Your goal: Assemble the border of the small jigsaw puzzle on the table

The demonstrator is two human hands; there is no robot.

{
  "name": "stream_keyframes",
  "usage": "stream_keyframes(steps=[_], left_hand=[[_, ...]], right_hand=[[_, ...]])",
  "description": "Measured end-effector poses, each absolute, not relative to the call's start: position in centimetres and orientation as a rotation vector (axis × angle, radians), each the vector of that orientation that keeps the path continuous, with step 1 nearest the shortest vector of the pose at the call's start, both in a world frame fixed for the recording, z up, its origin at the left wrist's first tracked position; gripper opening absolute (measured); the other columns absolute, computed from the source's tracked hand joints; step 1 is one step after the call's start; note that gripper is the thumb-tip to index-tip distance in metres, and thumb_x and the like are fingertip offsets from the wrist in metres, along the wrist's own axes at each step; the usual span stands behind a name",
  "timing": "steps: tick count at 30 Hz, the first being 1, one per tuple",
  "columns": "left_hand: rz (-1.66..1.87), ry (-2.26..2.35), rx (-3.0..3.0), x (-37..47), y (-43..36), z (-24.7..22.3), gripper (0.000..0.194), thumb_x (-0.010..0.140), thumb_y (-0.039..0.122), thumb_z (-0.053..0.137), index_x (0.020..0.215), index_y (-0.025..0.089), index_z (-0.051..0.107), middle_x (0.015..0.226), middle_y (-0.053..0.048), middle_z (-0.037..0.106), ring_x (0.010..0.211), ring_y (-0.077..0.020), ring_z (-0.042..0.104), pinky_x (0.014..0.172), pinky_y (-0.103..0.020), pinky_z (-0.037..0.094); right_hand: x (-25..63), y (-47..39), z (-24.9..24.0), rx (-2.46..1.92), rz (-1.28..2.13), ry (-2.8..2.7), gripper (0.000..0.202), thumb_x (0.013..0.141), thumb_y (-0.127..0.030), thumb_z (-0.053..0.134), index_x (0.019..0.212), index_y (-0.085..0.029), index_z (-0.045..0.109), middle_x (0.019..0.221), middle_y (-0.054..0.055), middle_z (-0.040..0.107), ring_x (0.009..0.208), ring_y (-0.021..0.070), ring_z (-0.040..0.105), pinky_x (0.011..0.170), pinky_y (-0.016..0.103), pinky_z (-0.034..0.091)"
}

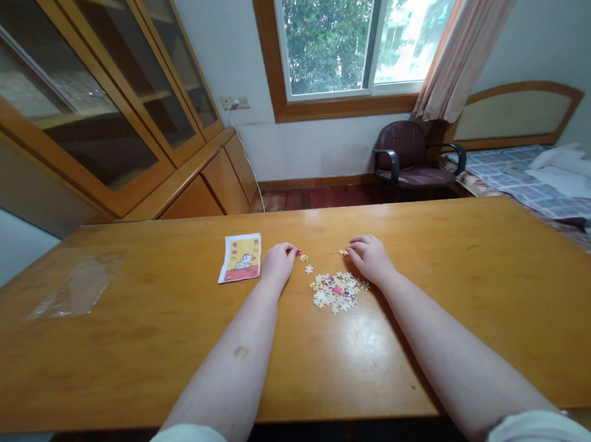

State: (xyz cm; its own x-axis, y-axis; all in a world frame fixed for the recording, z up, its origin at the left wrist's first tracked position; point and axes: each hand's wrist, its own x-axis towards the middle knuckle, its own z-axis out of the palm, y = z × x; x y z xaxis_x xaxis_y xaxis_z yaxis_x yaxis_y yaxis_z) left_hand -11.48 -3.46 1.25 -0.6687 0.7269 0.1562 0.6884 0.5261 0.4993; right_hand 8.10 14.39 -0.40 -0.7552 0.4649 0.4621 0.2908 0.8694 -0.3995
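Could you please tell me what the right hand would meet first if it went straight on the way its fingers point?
The right hand would probably meet the loose puzzle piece by its fingertips first, though they may already touch.

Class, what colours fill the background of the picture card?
The picture card is yellow above, pinkish red below; head view.

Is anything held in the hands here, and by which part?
Left hand: a red puzzle piece, apparently by its edge. Right hand: at a yellowish piece; whether it's held cannot be told.
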Motion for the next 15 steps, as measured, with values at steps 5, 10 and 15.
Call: stream_keyframes(steps=[5,10,15], left_hand=[[0.738,2.751,1.207,-11.6,-3.6,1.1,0.022,0.084,0.03,0.049,0.084,0.021,0.07,0.091,-0.006,0.07,0.085,-0.022,0.062,0.075,-0.032,0.048],[0.761,2.794,1.315,-11.5,-4.0,2.0,0.027,0.081,0.018,0.046,0.086,0.023,0.073,0.096,-0.005,0.068,0.09,-0.0205,0.061,0.082,-0.032,0.048],[0.595,2.77,1.313,-11.5,-4.1,2.1,0.032,0.077,0.015,0.047,0.082,0.027,0.076,0.094,-0.003,0.068,0.089,-0.0213,0.06,0.081,-0.033,0.048]], right_hand=[[8.1,14.3,-0.3,-0.56,0.423,-2.459,0.023,0.087,-0.028,0.052,0.079,-0.02,0.073,0.096,0.009,0.069,0.093,0.0229,0.059,0.09,0.041,0.042],[8.1,14.4,-0.4,-0.553,0.412,-2.472,0.022,0.087,-0.027,0.052,0.079,-0.021,0.073,0.096,0.009,0.069,0.093,0.0227,0.06,0.09,0.04,0.043],[8.1,14.5,-0.5,-0.547,0.41,-2.47,0.022,0.086,-0.026,0.053,0.079,-0.02,0.073,0.095,0.008,0.069,0.092,0.0226,0.06,0.09,0.04,0.043]])
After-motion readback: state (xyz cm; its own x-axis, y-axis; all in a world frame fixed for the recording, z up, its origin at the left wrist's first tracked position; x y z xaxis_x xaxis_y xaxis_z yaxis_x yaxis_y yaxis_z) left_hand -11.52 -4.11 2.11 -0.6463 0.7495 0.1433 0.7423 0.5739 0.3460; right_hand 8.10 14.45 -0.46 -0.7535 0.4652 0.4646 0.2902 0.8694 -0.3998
